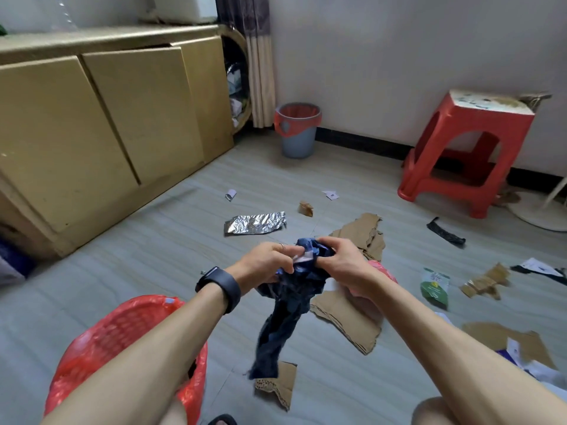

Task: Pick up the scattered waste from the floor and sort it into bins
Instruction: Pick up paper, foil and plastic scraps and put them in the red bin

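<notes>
Nearest the person, a red plastic basket lined with a red bag [101, 342] is sitting low on the left, probably kept close so that waste can be dropped in without a reach. The left forearm is covering much of its opening, so its contents are not showing. Just beyond, the left hand [267, 262] and the right hand [340, 262] are both gripping the bunched top of a crumpled dark blue sheet [285, 317], fingers curled into it, while its tail is hanging free above the floor. They seem to be scrunching it smaller for binning. Whether it is film or cloth is hard to tell. Beneath it, torn brown cardboard pieces [346, 317] are lying flat, and a pink scrap [382, 269] is peeking out behind the right wrist, mostly hidden. Farther out, a creased silver foil sheet [256, 223] is lying on the floor, and a round grey-blue bin with a red liner [297, 130] is standing by the wall, its inside out of sight
</notes>
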Tool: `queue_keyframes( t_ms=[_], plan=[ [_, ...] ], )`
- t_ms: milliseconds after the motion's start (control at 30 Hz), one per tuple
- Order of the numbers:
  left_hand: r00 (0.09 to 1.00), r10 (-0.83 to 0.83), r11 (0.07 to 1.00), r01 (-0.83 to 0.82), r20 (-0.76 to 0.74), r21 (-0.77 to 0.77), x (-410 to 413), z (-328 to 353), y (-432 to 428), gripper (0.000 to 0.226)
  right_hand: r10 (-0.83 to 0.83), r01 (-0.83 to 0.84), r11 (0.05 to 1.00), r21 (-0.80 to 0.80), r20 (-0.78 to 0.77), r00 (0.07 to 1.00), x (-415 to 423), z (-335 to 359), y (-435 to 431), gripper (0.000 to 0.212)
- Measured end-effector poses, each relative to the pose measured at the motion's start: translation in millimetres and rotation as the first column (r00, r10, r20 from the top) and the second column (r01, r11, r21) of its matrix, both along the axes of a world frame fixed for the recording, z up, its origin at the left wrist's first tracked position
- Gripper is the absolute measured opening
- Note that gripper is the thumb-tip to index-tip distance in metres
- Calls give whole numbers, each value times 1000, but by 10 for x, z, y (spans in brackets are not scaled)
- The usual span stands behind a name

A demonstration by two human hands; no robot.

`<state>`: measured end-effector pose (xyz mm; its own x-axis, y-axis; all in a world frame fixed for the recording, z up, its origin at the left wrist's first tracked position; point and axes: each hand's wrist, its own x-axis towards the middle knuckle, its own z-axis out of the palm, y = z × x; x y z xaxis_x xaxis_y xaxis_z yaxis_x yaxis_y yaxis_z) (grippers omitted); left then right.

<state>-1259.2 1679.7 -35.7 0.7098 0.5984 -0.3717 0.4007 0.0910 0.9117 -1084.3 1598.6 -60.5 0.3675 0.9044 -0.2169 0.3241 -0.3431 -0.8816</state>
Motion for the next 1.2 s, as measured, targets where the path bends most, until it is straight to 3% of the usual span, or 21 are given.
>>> queue_keyframes(
  t_ms=[67, 133, 200, 300, 367, 433, 467, 567, 633, 767, 867, 933, 1033, 1133, 1167, 1200],
  plan=[
    [990, -16, 928, 67, -140, 367, -71, -70, 82, 44, 33, -32, 999, -39, 42, 999, 34, 8, -25, 25],
    [961, 15, 701, 187, -276, 688, -127, -115, 133, 62, 55, -52, 997, -61, 38, 998, 27, 77, -56, 26],
    [946, -24, 606, 271, -323, 747, -150, -113, 147, 81, 71, -71, 996, -56, -6, 997, 0, 117, -75, 33],
    [936, -69, 686, 296, -345, 664, -166, -158, 147, 56, 89, -87, 996, 21, -122, 989, -36, 158, -94, 38],
    [946, -7, 734, 224, -324, 641, -166, -186, 158, 40, 64, -40, 995, 88, -298, 953, -21, 190, -94, 45],
    [967, 52, 721, 136, -249, 680, -153, -181, 164, 29, 51, -6, 995, 100, -459, 887, 0, 233, -103, 51],
    [975, 72, 719, 95, -210, 689, -145, -178, 167, 25, 74, -36, 995, 91, -466, 882, 7, 249, -112, 51],
    [981, 136, 738, -9, -135, 675, -132, -141, 176, 18, 153, -151, 988, 28, -218, 964, -32, 216, -143, 58],
    [974, 209, 788, -118, -82, 604, -133, -139, 200, 18, 95, -90, 992, 85, -53, 994, -120, 194, -119, 54],
    [955, 293, 945, -297, 50, 136, -113, -128, 226, 23, -65, -1, 959, 285, 222, 973, -247, 168, -41, 38],
    [920, 373, 906, -334, 117, -259, -112, -6, 183, 17, -135, 18, 943, 333, 331, 934, -284, 147, -29, 45],
    [905, 384, 875, -294, 183, -385, -132, 52, 174, 15, -161, 34, 935, 354, 334, 929, -336, 181, -38, 50],
    [914, 355, 911, -290, 198, -295, -126, 1, 180, 33, -2, -60, 962, 266, 227, 974, -419, 177, -9, 44],
    [910, 384, 923, -371, 158, -102, -156, -93, 254, 42, 110, -75, 986, 148, -247, 963, -395, 193, 13, 36],
    [908, 384, 923, -377, 169, -75, -178, -102, 283, 42, 100, -55, 986, 154, -301, 948, -365, 205, 6, 32],
    [905, 384, 924, -376, 185, -75, -199, -113, 315, 41, 84, -44, 986, 161, -252, 964, -322, 212, -6, 34]
  ],
)
